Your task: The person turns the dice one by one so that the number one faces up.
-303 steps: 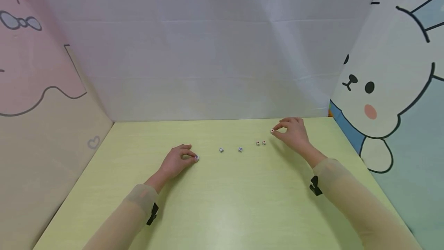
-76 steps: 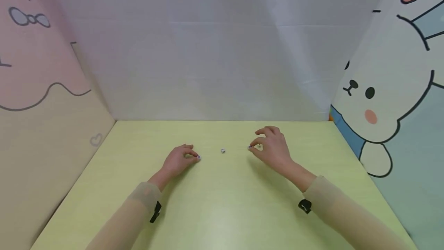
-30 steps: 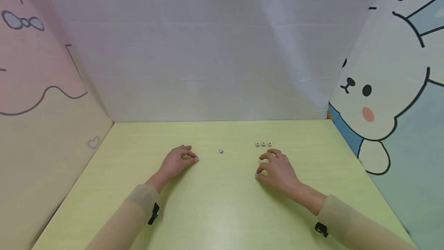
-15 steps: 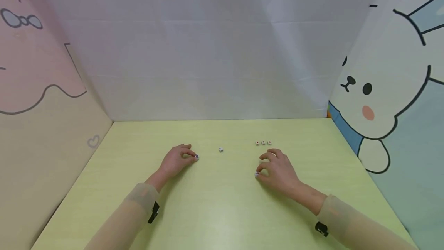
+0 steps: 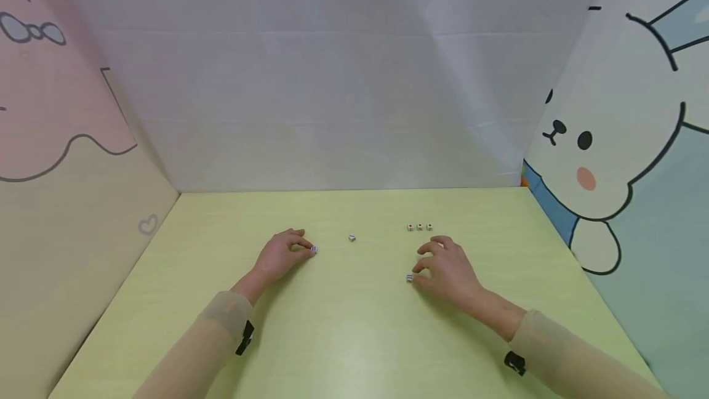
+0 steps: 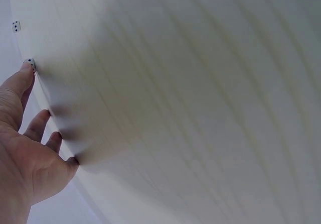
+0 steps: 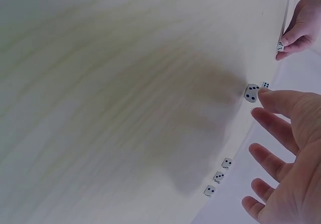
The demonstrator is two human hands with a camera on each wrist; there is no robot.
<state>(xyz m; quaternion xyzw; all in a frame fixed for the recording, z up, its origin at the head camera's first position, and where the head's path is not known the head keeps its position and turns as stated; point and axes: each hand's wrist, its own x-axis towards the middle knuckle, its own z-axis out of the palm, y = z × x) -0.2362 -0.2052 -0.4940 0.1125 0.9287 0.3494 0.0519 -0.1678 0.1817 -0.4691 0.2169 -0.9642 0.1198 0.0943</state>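
My left hand (image 5: 281,255) pinches a small white die (image 5: 314,250) between thumb and index finger, low over the table; the left wrist view shows dark pips on this die (image 6: 30,63). My right hand (image 5: 450,273) has its thumb and index finger parted beside another die (image 5: 409,278), which lies on the table. In the right wrist view the thumb tip is right at this die (image 7: 252,93), while the other fingers spread away from it. A single die (image 5: 351,238) lies between the hands, farther back.
Behind the right hand, three dice with a red pip on top (image 5: 419,227) stand in a short, spaced row. The pale yellow table (image 5: 354,325) ends at a white back wall (image 5: 332,109), with cartoon-printed panels on both sides.
Earlier the right hand set a third die into the row, then carried a die from mid-table toward the front. Now its fingers have parted from that die. The left hand keeps its place.
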